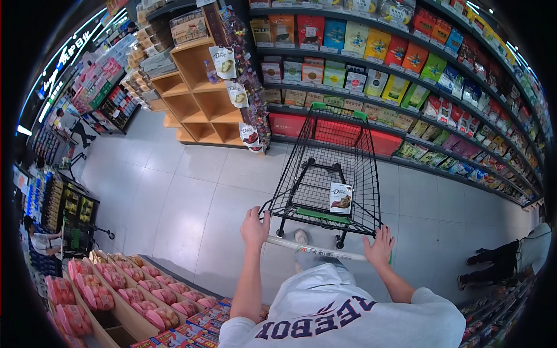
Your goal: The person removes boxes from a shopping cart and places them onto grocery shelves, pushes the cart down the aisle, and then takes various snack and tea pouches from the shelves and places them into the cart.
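Note:
A black wire shopping cart (pixel 325 136) with green plastic trim stands in front of me. My left hand (pixel 255 228) is curled at the left end of its pale handle bar (pixel 316 249). My right hand (pixel 380 247) rests at the right end of the bar, fingers stretched and apart. In the cart, near the handle, lies a white Dove chocolate pouch (pixel 341 198) with a brown picture. Everything else in the basket is bare wire.
Packed snack shelves (pixel 348 43) curve ahead and right. A wooden display unit (pixel 203 98) stands ahead left, with Dove pouches (pixel 223 62) hanging beside it. Pink packages (pixel 96 293) fill a bin at lower left. One person (pixel 510 255) stands at right; others are at left.

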{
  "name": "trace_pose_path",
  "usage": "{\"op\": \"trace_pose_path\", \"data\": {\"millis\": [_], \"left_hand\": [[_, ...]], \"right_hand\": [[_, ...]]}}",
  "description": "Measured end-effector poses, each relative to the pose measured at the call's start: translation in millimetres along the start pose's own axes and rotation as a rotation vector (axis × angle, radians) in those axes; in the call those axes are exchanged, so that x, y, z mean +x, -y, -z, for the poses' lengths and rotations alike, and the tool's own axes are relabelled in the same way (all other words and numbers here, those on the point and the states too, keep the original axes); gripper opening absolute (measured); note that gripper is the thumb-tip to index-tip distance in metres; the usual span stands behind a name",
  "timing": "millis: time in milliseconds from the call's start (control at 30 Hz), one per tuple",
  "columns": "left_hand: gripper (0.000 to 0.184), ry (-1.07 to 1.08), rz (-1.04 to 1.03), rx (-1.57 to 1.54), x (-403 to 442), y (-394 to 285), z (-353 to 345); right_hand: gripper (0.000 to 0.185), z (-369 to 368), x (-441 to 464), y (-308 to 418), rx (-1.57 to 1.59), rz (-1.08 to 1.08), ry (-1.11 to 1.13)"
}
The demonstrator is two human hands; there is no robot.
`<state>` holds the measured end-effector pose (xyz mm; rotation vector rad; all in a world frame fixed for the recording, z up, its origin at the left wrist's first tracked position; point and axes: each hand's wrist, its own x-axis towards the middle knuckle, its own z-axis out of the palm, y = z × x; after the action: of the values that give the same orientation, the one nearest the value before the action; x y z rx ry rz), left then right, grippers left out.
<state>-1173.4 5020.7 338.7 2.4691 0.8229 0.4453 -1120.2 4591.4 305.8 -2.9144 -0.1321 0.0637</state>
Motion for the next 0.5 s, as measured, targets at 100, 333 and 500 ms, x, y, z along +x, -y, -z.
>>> {"op": "trace_pose_path", "data": {"millis": [100,333,500], "left_hand": [[0.032,-0.023,-0.035,-0.043,33,1,-12],[0.036,-0.071,0.019,0.0,119,-7,-46],[0.048,-0.175,-0.075,0.02,159,-17,-77]], "right_hand": [[0.071,9,-2,16,0.114,0.038,0.085],[0.09,3,2,59,0.175,-0.007,0.212],[0.1,8,16,96,0.172,-0.096,0.29]]}}
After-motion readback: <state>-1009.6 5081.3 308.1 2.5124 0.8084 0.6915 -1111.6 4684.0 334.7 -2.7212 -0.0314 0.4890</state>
